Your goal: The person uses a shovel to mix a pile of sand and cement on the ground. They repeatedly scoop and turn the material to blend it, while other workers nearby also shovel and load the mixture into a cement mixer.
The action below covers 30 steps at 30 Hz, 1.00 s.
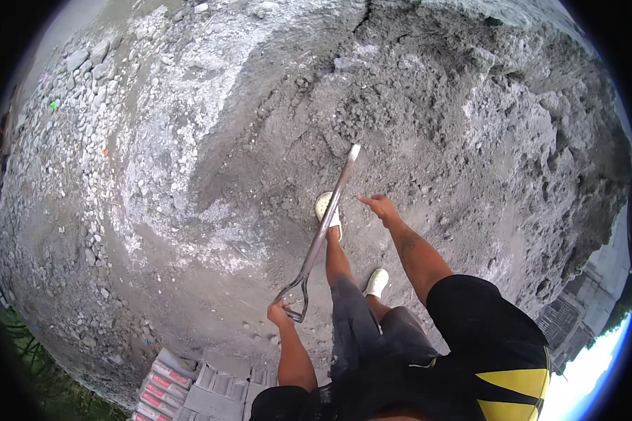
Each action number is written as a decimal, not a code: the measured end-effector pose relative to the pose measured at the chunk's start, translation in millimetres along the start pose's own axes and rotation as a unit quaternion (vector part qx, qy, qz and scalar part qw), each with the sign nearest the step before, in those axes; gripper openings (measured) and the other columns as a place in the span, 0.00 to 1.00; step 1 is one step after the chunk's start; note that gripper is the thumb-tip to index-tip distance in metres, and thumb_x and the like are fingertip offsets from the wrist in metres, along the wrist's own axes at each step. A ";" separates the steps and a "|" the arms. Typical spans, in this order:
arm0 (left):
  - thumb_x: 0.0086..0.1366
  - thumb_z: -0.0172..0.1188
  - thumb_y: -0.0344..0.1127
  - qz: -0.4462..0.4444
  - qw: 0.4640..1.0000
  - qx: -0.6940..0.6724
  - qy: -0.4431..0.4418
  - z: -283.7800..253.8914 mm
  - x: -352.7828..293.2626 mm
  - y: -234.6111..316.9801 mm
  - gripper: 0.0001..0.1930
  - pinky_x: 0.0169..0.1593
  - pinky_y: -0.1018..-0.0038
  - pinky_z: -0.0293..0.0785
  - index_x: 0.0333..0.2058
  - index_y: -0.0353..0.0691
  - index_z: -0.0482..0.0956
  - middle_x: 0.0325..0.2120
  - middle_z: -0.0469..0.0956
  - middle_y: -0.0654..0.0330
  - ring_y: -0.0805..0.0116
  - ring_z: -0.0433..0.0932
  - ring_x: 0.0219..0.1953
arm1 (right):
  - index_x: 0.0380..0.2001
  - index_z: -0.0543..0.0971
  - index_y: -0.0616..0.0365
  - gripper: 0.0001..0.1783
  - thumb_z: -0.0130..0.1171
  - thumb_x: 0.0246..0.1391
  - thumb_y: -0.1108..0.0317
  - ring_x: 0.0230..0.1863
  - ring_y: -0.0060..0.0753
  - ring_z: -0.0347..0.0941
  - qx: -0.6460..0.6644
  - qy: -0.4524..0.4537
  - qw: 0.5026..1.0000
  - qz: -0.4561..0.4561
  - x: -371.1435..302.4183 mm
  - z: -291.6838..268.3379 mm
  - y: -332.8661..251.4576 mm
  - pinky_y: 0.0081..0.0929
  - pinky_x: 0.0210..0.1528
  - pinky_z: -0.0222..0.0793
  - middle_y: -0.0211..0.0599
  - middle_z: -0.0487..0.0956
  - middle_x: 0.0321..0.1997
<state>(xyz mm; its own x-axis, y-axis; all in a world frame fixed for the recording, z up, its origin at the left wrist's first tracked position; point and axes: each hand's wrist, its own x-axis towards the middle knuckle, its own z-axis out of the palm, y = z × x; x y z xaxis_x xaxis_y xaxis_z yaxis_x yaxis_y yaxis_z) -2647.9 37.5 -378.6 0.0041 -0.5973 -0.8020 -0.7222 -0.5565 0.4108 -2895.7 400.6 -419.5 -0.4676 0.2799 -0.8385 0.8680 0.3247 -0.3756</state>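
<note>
My left hand [281, 313] is closed around the D-shaped grip of a shovel [316, 245]. The shaft slants away from me, up and to the right, over the grey dirt. Its far end is bright, bare metal; a broad blade does not show there. To the right of the shaft, my right hand [378, 206] is off the tool, with at least one finger stretched toward it and nothing visibly held. Beyond the shovel's far end lies loose, crumbly grey sand [358, 116].
A high grey dirt bank [541, 140] rises at the right. Loose stones [95, 91] cover the left side. Stacked bags [165, 386] and grey blocks [214, 389] stand at the lower left. My feet wear pale clogs [376, 282], one beside the shaft.
</note>
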 end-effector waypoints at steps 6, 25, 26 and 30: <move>0.41 0.57 0.17 0.138 0.986 0.005 0.088 44.1 -46.1 36.5 0.15 0.14 0.82 0.56 0.25 0.39 0.62 0.19 0.68 0.59 0.75 0.63 0.13 | 0.27 0.74 0.67 0.20 0.65 0.39 0.59 0.24 0.36 0.73 0.362 -0.021 0.915 0.178 92.6 107.8 -2.8 0.32 0.24 0.70 0.42 0.73 0.24; 0.42 0.56 0.22 0.427 0.876 0.192 0.119 -89.5 -52.6 185.1 0.11 0.16 0.76 0.56 0.20 0.38 0.62 0.12 0.62 0.63 0.74 0.60 0.12 | 0.24 0.68 0.60 0.04 0.52 0.48 0.72 0.22 0.32 0.67 0.685 -0.137 0.685 0.208 -78.3 157.5 -18.4 0.31 0.26 0.68 0.34 0.67 0.19; 0.42 0.56 0.22 0.451 0.861 0.207 0.114 -88.3 -72.6 196.1 0.10 0.16 0.75 0.57 0.20 0.38 0.62 0.12 0.62 0.63 0.74 0.60 0.12 | 0.25 0.68 0.60 0.04 0.51 0.48 0.72 0.21 0.32 0.67 0.714 -0.132 0.659 0.197 -95.2 149.5 -16.8 0.31 0.26 0.68 0.35 0.68 0.19; 0.42 0.56 0.28 0.601 0.753 0.264 0.043 -76.3 -130.2 214.5 0.09 0.22 0.72 0.60 0.22 0.35 0.65 0.13 0.62 0.61 0.71 0.61 0.16 | 0.25 0.68 0.61 0.04 0.51 0.48 0.72 0.21 0.32 0.67 0.827 -0.103 0.542 0.105 -142.5 122.7 34.6 0.32 0.26 0.68 0.36 0.67 0.19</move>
<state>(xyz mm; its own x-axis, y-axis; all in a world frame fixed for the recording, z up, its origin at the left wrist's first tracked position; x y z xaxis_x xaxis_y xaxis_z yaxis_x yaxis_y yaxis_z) -2750.6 -48.2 -153.0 -0.8444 -0.5331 0.0525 -0.4133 0.7107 0.5693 -2778.6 261.1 -361.5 -0.4493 -0.0079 -0.8934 -0.0596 -0.9975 0.0388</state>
